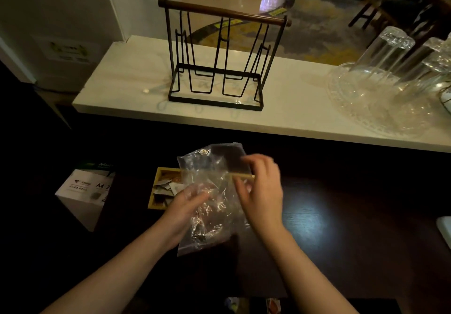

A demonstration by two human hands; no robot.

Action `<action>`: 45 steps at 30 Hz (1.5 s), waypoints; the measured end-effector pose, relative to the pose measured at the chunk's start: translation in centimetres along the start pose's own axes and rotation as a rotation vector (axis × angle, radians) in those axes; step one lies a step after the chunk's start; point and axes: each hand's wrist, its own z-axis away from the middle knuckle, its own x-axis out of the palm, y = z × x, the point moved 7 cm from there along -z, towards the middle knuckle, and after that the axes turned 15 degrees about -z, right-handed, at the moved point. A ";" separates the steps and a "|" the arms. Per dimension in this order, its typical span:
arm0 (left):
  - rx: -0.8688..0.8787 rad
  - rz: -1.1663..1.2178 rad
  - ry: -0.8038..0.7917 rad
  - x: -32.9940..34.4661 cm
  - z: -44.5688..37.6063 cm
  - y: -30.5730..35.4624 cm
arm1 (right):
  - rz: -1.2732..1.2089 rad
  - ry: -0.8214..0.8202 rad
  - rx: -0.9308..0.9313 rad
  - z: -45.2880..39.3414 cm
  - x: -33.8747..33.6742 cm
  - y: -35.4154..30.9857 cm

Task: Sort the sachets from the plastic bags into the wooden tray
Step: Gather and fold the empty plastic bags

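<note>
At the centre of the frame, the left hand (188, 201) reaches into a clear plastic bag (212, 199), its fingers blurred behind the film so their grip cannot be told. The right hand (261, 191) pinches the bag's upper edge. Just behind, partly covered by the bag, sits the wooden tray (159, 186) holding sachets (166, 188). A wire rack (219, 62) stands on the pale counter (292, 108) above.

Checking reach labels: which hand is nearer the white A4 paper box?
Left. The left hand grips the plastic bag just right of the A4 paper box; the right hand is farther right, across the bag.
</note>
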 end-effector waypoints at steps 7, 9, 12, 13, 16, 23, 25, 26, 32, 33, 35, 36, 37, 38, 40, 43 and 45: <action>0.088 -0.169 0.067 0.4 0.6 0.3 | -0.283 -0.070 0.315 -4.2 -0.2 2.7; 0.095 -0.191 0.068 0.2 0.8 0.3 | -0.418 -0.030 0.423 -4.6 -0.8 4.2; 0.092 -0.150 0.045 -0.1 0.9 0.2 | -0.738 0.037 0.591 -4.1 -1.5 5.9; 0.080 -0.108 0.043 -0.3 0.9 0.0 | -0.870 0.042 0.636 -3.9 -1.3 5.9; 0.042 0.008 0.036 -0.6 1.0 -0.2 | -1.139 -0.101 0.748 -2.6 0.2 4.8; -0.002 0.247 0.024 -0.8 0.8 -0.4 | -0.731 -0.211 0.702 0.2 1.2 5.7; -0.008 0.265 0.011 -0.7 0.9 -0.3 | -0.835 -0.078 0.748 0.2 0.3 6.4; -0.015 0.265 0.013 -0.8 1.0 -0.2 | -0.944 -0.065 0.788 0.4 0.1 6.6; 0.019 0.160 0.003 0.0 1.1 0.1 | -1.004 -0.366 0.830 2.3 2.6 4.3; 0.018 0.150 -0.003 0.4 1.2 0.3 | -0.946 -0.375 0.794 2.5 3.4 3.9; -0.009 0.191 -0.025 1.2 1.5 0.7 | -0.846 -0.388 0.752 2.7 4.7 3.5; -0.054 0.241 -0.023 1.2 1.6 0.6 | -0.816 -0.379 0.742 2.7 5.1 3.5; -0.073 0.284 -0.008 1.1 1.6 0.4 | -0.806 -0.344 0.740 2.7 5.3 3.6; -0.062 0.276 -0.016 1.1 1.7 0.6 | -0.817 -0.294 0.738 2.7 5.2 3.8; -0.012 0.236 -0.029 0.9 2.0 1.1 | -0.904 -0.208 0.746 2.7 4.9 4.5; 0.064 0.262 -0.141 1.3 3.0 2.1 | -1.067 -0.192 0.795 3.2 4.7 5.2; 0.036 0.309 -0.219 1.6 3.3 2.0 | -1.097 -0.222 0.830 3.5 4.7 5.5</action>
